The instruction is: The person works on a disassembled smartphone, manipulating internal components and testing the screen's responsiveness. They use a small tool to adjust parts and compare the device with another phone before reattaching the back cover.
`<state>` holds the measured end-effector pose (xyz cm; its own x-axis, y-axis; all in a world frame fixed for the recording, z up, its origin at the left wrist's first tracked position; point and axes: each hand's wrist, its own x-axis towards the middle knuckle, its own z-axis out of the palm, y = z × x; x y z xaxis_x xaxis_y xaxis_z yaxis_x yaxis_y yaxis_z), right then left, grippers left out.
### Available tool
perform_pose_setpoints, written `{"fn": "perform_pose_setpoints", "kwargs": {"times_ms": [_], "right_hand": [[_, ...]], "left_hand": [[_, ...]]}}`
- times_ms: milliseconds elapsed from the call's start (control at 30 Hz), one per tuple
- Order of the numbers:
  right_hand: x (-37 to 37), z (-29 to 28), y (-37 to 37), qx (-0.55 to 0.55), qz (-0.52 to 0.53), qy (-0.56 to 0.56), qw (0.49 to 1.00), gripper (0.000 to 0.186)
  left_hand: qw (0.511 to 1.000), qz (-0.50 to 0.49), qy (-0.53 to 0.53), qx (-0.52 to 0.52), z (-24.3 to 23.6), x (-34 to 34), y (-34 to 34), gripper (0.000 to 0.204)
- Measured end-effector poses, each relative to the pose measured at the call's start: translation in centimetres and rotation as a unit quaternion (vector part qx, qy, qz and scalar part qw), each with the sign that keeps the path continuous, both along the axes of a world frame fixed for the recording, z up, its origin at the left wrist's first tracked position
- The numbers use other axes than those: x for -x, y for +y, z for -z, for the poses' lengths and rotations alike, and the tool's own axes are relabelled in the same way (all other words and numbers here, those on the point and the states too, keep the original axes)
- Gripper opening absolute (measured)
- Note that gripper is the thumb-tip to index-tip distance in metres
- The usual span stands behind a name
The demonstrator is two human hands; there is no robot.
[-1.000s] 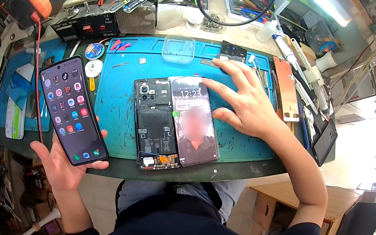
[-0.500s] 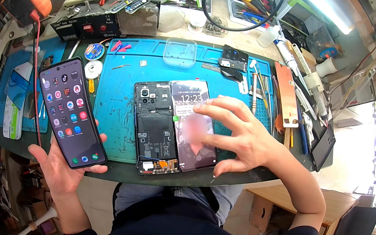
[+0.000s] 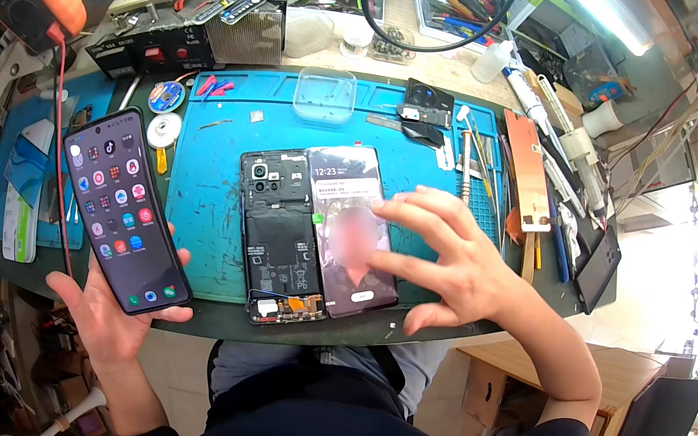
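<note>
My left hand holds a black smartphone by its lower end, screen lit with rows of app icons, out over the front left of the bench. On the blue work mat lies an opened phone body with its back off and boards showing. Joined to its right side is the detached display, lit. My right hand hovers over that display's right edge, fingers spread, fingertips at or just above the glass.
A clear plastic tray and a black camera part sit at the mat's back. Tweezers and tools lie on the right, a copper-coloured plate beside them. A red cable runs down the left. Tape rolls lie nearby.
My right hand has drawn back from the mat's upper right toward me and now hangs over the lit display. The left hand and its phone have stayed put.
</note>
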<state>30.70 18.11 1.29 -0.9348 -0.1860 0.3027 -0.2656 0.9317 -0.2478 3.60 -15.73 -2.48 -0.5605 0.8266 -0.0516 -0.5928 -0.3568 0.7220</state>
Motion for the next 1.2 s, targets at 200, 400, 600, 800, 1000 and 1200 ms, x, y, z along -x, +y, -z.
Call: {"fn": "perform_pose_setpoints", "kwargs": {"times_ms": [200, 400, 600, 800, 1000, 1200], "right_hand": [[-0.3, 0.1, -0.7, 0.007, -0.004, -0.025, 1.000, 0.073], [0.4, 0.6, 1.1, -0.082, 0.124, -0.017, 0.989, 0.083], [0.0, 0.4, 1.2, -0.050, 0.153, 0.009, 0.987, 0.088], [0.1, 0.1, -0.3, -0.028, 0.015, -0.024, 0.999, 0.080], [0.0, 0.1, 0.1, -0.049, 0.126, 0.004, 0.991, 0.087], [-2.6, 0.4, -3.1, 0.016, 0.024, 0.005, 1.000, 0.081]], "left_hand": [[1.000, 0.004, 0.018, 0.012, -0.4, -0.2, 0.1, 0.117], [1.000, 0.004, 0.012, 0.005, -0.5, -0.1, 0.1, 0.117], [1.000, 0.009, -0.009, -0.004, -0.1, 0.1, -0.3, 0.122], [1.000, 0.008, 0.004, -0.001, -0.2, 0.1, 0.0, 0.116], [1.000, 0.015, 0.005, -0.004, -0.2, 0.1, -0.2, 0.115], [1.000, 0.012, 0.006, 0.000, 0.0, 0.2, -0.2, 0.123]]}}
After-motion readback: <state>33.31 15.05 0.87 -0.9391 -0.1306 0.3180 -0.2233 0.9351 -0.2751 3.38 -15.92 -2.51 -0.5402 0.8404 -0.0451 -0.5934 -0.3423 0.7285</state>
